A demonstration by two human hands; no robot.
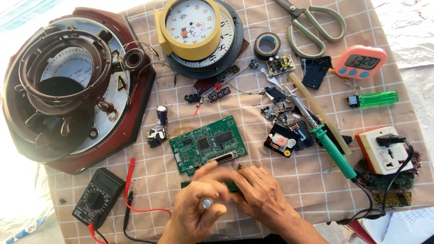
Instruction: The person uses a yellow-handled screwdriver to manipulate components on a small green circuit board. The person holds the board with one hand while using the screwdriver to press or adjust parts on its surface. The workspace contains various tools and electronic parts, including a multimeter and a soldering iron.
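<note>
Two hands: left hand (pixel 199 205) | right hand (pixel 260 192) | gripping small green board (pixel 231 185)

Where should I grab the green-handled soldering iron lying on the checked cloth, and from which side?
Probably by its green plastic handle, coming from above and the near right. The green-handled soldering iron lies flat and slanted, its metal tip pointing up-left into small parts, its black cord trailing off the lower end. Handle's middle looks unobstructed.

**Cloth, plastic and metal**

A matt checked cloth (pixel 316 180) covers the surface. The green circuit board (pixel 209 144) looks glossy with metal pins. Near the far edge, the yellow clock (pixel 192 27) is smooth plastic; the scissors (pixel 312 25) have metal blades.
</note>
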